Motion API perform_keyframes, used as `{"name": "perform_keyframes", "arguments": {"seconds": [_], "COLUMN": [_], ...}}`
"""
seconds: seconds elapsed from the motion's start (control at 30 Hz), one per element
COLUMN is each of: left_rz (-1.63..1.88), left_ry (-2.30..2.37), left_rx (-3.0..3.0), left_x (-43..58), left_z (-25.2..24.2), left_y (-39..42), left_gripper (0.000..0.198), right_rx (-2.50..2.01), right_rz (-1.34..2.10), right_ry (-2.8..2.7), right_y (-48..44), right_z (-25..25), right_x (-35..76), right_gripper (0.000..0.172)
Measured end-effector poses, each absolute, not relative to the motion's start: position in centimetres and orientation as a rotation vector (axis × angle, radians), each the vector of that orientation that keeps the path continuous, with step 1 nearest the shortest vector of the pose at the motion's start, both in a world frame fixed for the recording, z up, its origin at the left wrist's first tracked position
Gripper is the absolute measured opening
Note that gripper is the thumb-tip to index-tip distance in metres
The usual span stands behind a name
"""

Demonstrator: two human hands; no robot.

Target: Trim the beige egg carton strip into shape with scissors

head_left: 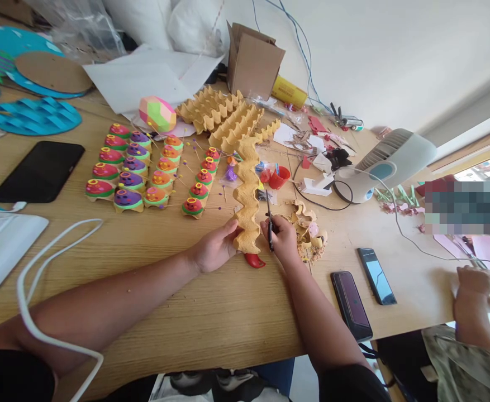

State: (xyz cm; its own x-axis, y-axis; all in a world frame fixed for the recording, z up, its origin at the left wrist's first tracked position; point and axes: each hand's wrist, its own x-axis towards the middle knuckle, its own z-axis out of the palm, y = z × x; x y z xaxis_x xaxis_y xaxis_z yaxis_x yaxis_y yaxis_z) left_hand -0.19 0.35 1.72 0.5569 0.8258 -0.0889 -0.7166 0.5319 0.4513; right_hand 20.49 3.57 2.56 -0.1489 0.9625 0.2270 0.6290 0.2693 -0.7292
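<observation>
A long strip of yellow egg carton (248, 195) stands on end over the table, and my left hand (216, 245) grips its lower left edge. My right hand (284, 240) is closed round the dark handles of scissors (269, 220), whose blades point away from me, just right of the strip. Below the strip lies a small red piece (255, 261). Left of it sit rows of painted carton caterpillars: red (100, 188), purple (128, 198) and orange (157, 195). Another red row (192, 206) is nearest the strip.
Uncut carton pieces (211, 109) and a cardboard box (253, 61) stand behind. Carton scraps (312, 234), two phones (351, 304) and a white fan (395, 156) are on the right. Another person's hands (475, 285) work at far right. A black tablet (39, 171) lies left.
</observation>
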Motion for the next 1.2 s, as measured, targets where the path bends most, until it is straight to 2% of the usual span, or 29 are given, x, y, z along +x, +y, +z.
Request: {"name": "perform_keyframes", "arguments": {"seconds": [0.13,0.5,0.83,1.03,1.2], "left_rz": [0.960,0.964,0.967,0.958,0.964], "left_ry": [0.323,0.332,0.351,0.421,0.439], "left_rx": [0.412,0.431,0.408,0.384,0.377], "left_x": [-0.05,0.13,-0.02,0.01,0.03], "left_z": [1.63,1.46,1.77,1.53,1.55], "left_y": [0.34,0.39,0.45,0.39,0.35], "left_gripper": [0.040,0.041,0.042,0.047,0.049], "right_rx": [-1.403,-1.427,-1.438,-1.451,-1.465], "right_rz": [0.606,0.428,0.322,0.108,0.015], "right_ry": [-1.945,-2.029,-2.035,-2.059,-2.090], "right_y": [3.38,3.52,4.00,3.63,3.58], "right_z": [2.55,2.31,2.09,2.75,2.96], "right_x": [20.55,20.44,21.29,21.18,21.16], "right_gripper": [0.022,0.023,0.037,0.022,0.019]}}
